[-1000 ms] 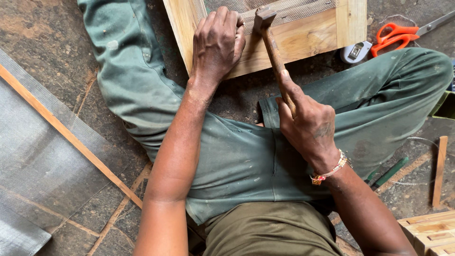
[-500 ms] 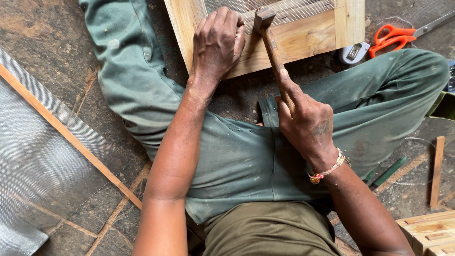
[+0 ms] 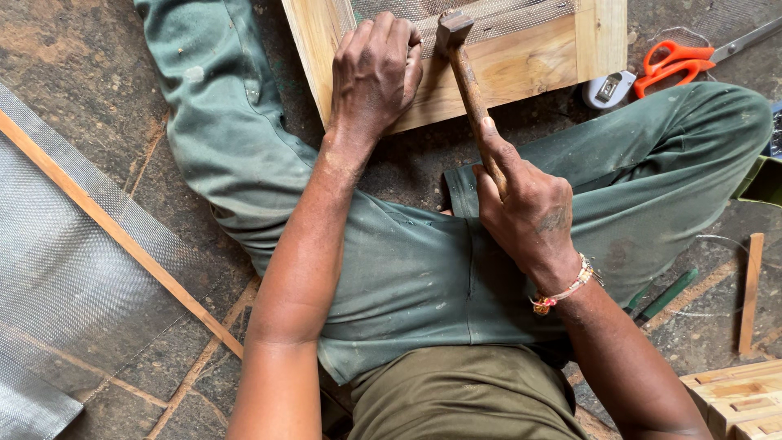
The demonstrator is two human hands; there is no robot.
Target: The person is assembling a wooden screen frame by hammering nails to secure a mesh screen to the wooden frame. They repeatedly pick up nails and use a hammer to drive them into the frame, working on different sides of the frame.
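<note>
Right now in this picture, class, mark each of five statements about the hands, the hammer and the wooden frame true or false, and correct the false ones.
1. The right hand grips a wooden-handled hammer. True.
2. The left hand rests on the pale wooden frame with grey wire mesh. True.
3. Orange-handled scissors lie in the person's lap. False: they lie on the floor beside the frame.
4. The hammer head points at the floor behind the person. False: it is over the frame.
5. The right wrist wears a beaded bracelet. True.
</note>
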